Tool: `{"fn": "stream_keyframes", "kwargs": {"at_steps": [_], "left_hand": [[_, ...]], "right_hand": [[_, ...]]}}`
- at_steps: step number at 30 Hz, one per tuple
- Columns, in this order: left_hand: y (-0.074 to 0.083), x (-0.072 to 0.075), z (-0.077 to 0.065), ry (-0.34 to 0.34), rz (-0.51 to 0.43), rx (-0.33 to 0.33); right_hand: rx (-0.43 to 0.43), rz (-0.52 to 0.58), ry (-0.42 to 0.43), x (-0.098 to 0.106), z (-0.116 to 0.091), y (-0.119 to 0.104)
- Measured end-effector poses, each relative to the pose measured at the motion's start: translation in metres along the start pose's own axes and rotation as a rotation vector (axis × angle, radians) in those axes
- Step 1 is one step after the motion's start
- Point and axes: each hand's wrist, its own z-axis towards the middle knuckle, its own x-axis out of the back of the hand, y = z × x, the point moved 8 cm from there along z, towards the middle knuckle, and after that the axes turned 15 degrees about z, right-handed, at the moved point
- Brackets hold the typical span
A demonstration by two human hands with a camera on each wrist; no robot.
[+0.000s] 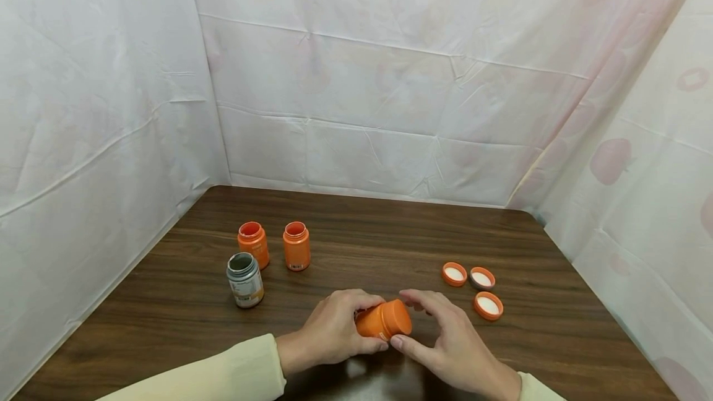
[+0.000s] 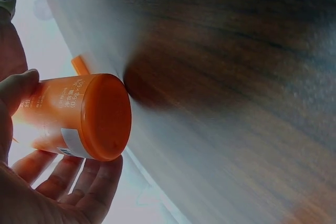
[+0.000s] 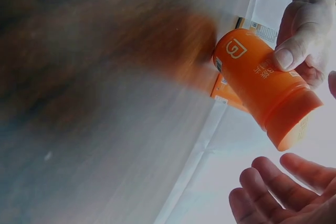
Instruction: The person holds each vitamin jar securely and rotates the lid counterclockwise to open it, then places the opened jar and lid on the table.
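My left hand (image 1: 333, 332) grips an orange bottle (image 1: 370, 323) round its body, thumb on the near side. The bottle is tilted low over the table, its orange screw cap (image 1: 398, 317) on and pointing right. In the left wrist view the bottle's round base (image 2: 108, 119) faces the camera, with fingers curled beneath it. My right hand (image 1: 453, 346) is spread beside the cap, thumb near its lower edge. The right wrist view shows a gap between the cap (image 3: 293, 119) and the right fingers (image 3: 268, 184).
A grey open jar (image 1: 245, 289) and two uncapped orange bottles, one behind it (image 1: 255, 251) and one farther right (image 1: 297, 254), stand upright at the left of the wooden table (image 1: 379, 234). Three caps (image 1: 488, 307) lie inside-up at the right. White curtains hang around the table.
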Motion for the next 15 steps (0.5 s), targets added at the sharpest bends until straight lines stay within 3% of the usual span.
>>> {"fn": "stream_keyframes", "kwargs": {"at_steps": [15], "left_hand": [[-0.0012,-0.002,0.0002,-0.01,-0.006,-0.004]], "right_hand": [[-0.023,0.021,-0.031,-0.0056,0.0058,0.0044]]}}
